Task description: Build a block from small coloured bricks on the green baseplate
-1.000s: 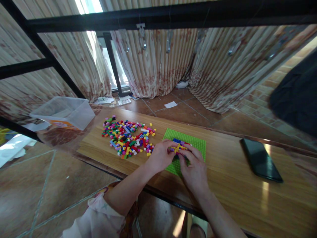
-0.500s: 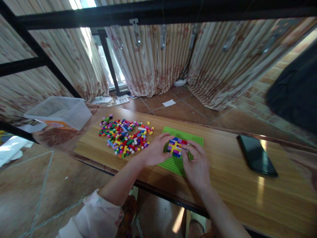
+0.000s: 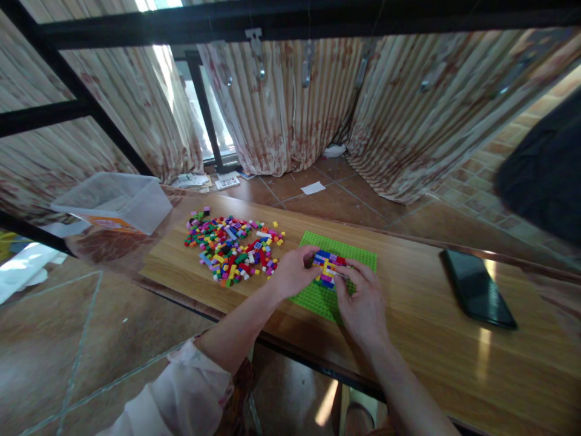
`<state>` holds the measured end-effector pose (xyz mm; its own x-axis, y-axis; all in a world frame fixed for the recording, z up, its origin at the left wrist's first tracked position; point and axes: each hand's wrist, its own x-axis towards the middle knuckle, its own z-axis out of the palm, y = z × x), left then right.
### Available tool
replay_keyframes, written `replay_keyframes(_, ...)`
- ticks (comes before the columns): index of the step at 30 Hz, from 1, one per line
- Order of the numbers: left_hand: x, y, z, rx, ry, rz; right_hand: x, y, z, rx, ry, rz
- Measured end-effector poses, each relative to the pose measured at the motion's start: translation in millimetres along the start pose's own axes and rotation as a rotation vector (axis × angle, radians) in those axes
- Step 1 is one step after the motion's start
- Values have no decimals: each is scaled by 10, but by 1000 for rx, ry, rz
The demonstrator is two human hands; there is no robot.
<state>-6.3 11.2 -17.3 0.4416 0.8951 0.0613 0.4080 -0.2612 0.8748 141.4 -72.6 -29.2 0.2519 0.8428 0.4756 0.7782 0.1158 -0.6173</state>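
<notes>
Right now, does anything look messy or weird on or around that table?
The loose bricks look spilled across the table, outside the plastic box, though they may be spread on purpose. A white sheet lies on the floor, which looks out of place. I can't see anything broken.

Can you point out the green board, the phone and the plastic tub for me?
Green board (image 3: 316,301): head view, on its bare near part.
Phone (image 3: 477,289): head view, middle of its dark screen.
Plastic tub (image 3: 152,209): head view, on its right-hand wall.
</notes>
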Motion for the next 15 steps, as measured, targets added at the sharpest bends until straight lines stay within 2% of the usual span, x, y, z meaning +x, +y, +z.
replay_keyframes(9,7,34,34,50,37,-85,-35,-1,7,-47,-11,-59)
replay_keyframes(12,2,26,28,33,18,-48,-41,22,-1,-63,-17,-71)
replay_keyframes(15,8,14,-57,29,6,-3,-38,45,-6,-73,-25,-78)
